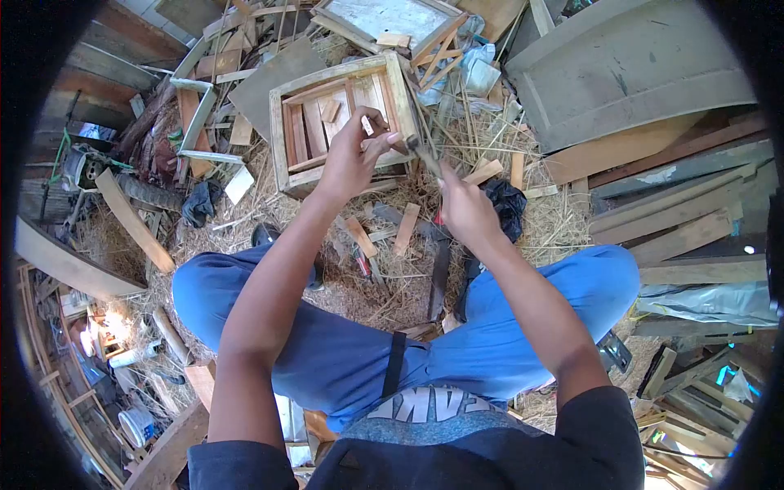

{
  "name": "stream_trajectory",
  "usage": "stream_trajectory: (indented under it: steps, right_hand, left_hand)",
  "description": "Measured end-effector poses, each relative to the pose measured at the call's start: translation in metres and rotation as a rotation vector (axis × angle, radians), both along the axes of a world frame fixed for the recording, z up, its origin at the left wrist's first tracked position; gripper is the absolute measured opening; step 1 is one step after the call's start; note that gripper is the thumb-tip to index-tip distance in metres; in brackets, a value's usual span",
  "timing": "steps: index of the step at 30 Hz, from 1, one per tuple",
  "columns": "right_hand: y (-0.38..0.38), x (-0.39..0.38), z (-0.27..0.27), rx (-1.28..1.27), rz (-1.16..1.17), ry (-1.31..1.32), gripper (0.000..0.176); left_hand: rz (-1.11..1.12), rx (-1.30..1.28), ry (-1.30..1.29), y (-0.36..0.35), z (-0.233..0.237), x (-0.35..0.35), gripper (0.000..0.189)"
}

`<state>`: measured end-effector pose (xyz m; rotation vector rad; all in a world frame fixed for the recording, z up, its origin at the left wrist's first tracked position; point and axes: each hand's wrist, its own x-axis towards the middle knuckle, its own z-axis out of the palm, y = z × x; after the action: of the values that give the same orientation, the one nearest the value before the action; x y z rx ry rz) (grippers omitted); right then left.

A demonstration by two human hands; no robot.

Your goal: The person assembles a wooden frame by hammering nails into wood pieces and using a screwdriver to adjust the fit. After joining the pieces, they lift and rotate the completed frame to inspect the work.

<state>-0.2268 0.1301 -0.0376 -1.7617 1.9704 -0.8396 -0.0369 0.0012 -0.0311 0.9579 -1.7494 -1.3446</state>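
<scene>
A wooden box-like frame (280,151) with slats inside lies on the straw-covered ground in front of me. My left hand (359,151) is over its near right side, fingers pinched close to the corner. What they hold is too small to make out; a small pale piece (367,125) shows by the fingers. My right hand (469,211) is closed round the handle of a hammer (426,158). The hammer's head is at the frame's right corner, near the left fingertips. A loose wood block (330,111) lies inside the frame.
Wood offcuts (406,229) and a red-handled tool (362,263) lie on the straw between my legs. A black plastic bag (505,208) is right of the frame. Boards (678,220) are stacked at the right, below a large grey panel (629,73). A curved plank (135,220) is at the left.
</scene>
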Motion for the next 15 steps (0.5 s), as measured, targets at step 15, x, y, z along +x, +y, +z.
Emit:
stream_trajectory:
  steps: [15]
  right_hand:
    - [-0.024, -0.02, 0.034, 0.16, -0.324, -1.015, 0.021]
  left_hand:
    - [0.133, 0.452, 0.303, -0.014, 0.039, 0.005, 0.031]
